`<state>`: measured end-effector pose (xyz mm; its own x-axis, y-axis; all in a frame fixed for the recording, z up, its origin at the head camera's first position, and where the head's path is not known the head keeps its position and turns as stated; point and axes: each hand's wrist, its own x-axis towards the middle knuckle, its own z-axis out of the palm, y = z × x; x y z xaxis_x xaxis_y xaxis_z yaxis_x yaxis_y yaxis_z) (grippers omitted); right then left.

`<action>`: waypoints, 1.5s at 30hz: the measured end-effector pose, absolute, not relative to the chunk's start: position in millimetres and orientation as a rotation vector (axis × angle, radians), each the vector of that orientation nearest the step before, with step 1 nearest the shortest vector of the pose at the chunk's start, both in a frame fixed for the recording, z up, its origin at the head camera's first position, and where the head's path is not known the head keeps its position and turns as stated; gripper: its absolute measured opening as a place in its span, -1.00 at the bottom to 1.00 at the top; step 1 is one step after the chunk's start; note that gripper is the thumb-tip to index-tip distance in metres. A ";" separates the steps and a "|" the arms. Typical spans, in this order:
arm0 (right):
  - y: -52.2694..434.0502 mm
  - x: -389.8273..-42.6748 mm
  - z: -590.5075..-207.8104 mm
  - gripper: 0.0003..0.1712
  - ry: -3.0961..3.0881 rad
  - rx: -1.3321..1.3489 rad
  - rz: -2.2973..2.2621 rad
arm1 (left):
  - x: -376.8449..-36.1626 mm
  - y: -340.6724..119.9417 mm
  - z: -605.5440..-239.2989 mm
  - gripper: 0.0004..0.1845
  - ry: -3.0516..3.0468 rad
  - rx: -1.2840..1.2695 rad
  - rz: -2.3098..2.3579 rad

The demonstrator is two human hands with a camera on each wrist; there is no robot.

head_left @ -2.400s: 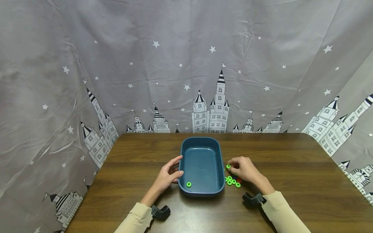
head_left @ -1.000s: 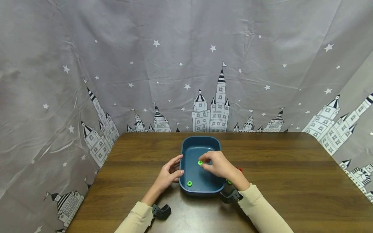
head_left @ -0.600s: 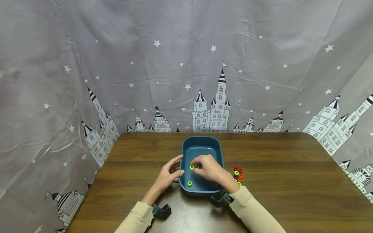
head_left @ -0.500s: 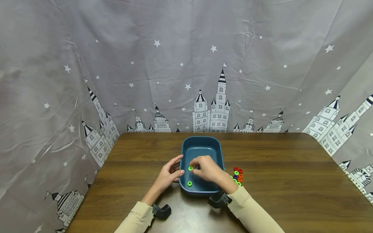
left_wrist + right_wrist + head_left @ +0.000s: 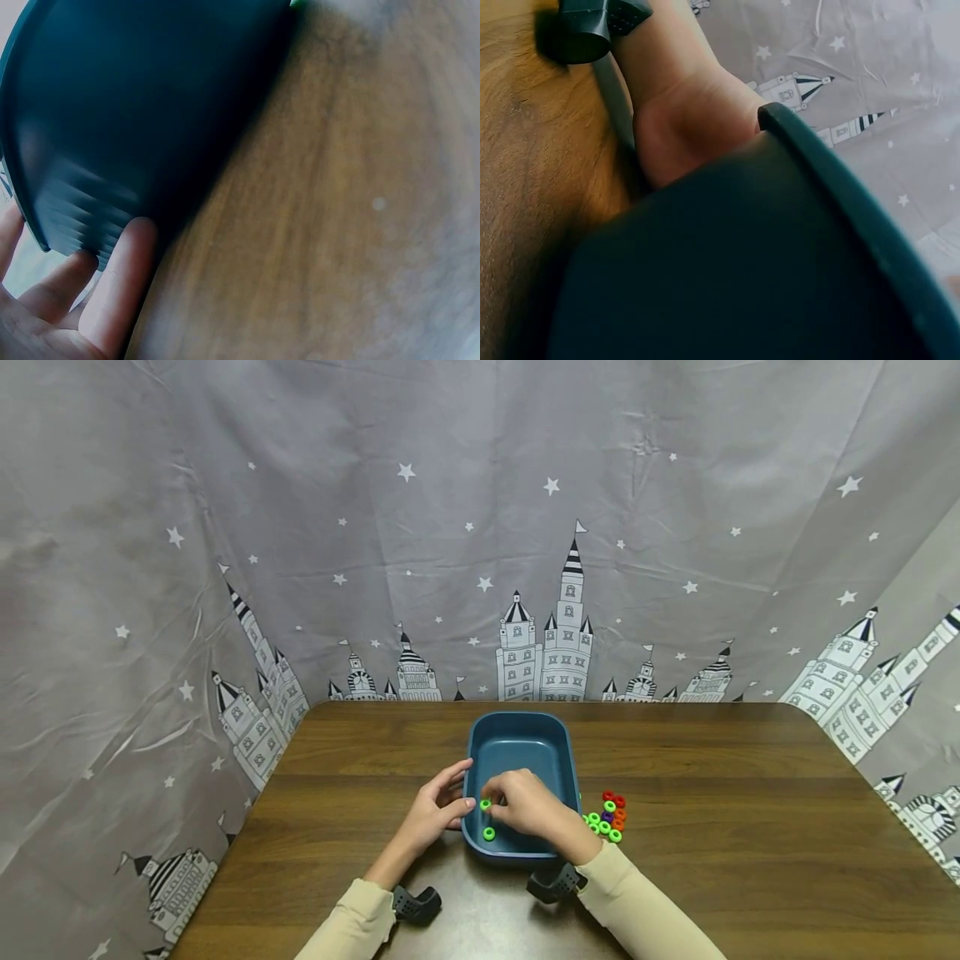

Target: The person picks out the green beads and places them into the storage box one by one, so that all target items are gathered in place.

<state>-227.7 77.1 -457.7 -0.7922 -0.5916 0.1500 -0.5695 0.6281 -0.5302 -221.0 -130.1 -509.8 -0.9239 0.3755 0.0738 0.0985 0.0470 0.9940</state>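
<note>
A dark blue rectangular box (image 5: 525, 756) stands on the wooden table. My left hand (image 5: 431, 812) rests against its left side, thumb and fingertips at the wall; the left wrist view shows those fingers (image 5: 127, 262) touching the ribbed outer wall (image 5: 150, 97). Reaching over the right rim, my right hand (image 5: 525, 806) pinches a small green ring bead (image 5: 485, 805) low inside the box. A second green ring bead (image 5: 489, 833) lies on the box floor just in front of it. In the right wrist view the box wall (image 5: 720, 255) hides the right fingers.
Right of the box lies a loose group of beads: several green ones (image 5: 604, 827), red ones (image 5: 619, 801), orange ones (image 5: 619, 815) and a purple one (image 5: 607, 817). Behind the table (image 5: 712, 760) hangs a grey curtain (image 5: 450, 443) printed with castles and stars.
My right hand has picked up a green bead from the group on the right, carried it left over the rim and lowered it toward the front-left of the box. The left hand stays put.
</note>
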 end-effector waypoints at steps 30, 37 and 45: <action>73.7 -227.7 -464.1 -0.86 2.786 -1.002 -0.691 | -221.1 -129.4 -510.1 -0.30 2.117 0.471 1.978; 73.6 -227.6 -463.8 -0.86 2.787 -1.009 -0.684 | -220.9 -130.3 -511.1 -0.30 2.124 0.472 1.974; 80.5 -228.6 -460.3 -0.81 2.780 -0.986 -0.743 | -220.9 -130.0 -510.7 -0.30 2.111 0.481 1.979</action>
